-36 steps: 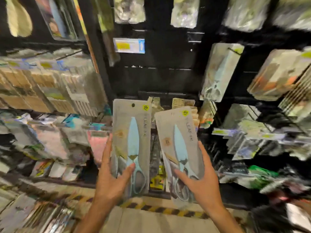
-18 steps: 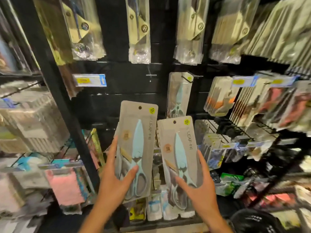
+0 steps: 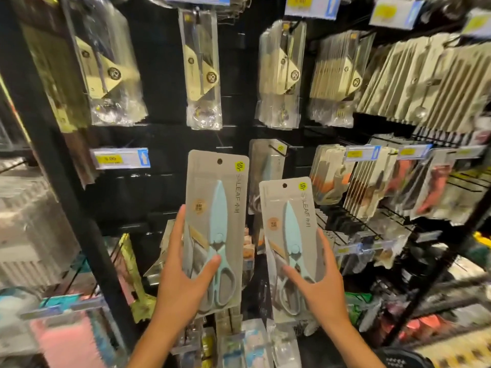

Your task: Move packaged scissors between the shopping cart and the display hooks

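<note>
**Two scissor packs lifted toward the hooks**

Two grey card packs of pale-blue scissors are up at hook height now, higher against the display than a second ago, so hanging looks like the next step. The left hand [image 3: 180,282] grips the taller-held pack [image 3: 216,224]; the right hand [image 3: 321,288] grips the lower pack [image 3: 288,240]. Behind them, one matching pack [image 3: 265,171] hangs on a black wire hook [image 3: 276,151]. No cart is visible.
</note>
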